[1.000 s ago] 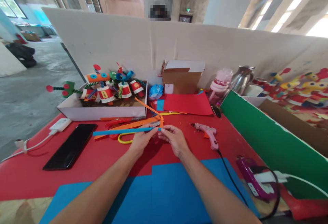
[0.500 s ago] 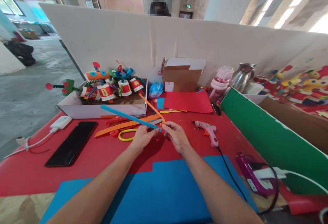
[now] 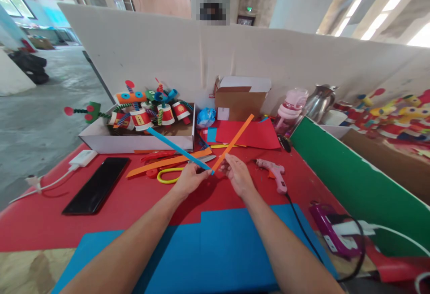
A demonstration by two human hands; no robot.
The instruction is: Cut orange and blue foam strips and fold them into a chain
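Above the red table, left hand pinching thin blue paper strip, right hand pinching orange strip, ends meeting.

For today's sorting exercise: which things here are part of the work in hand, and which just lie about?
In use: blue strip in the left hand; orange strip in the right hand.

Lying about: glue gun, phone, pink bottle, cardboard box.

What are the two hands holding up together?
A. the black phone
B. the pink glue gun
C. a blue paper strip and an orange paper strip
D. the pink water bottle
C: the left hand and right hand pinch a blue paper strip and an orange paper strip where their lower ends meet, forming a V.
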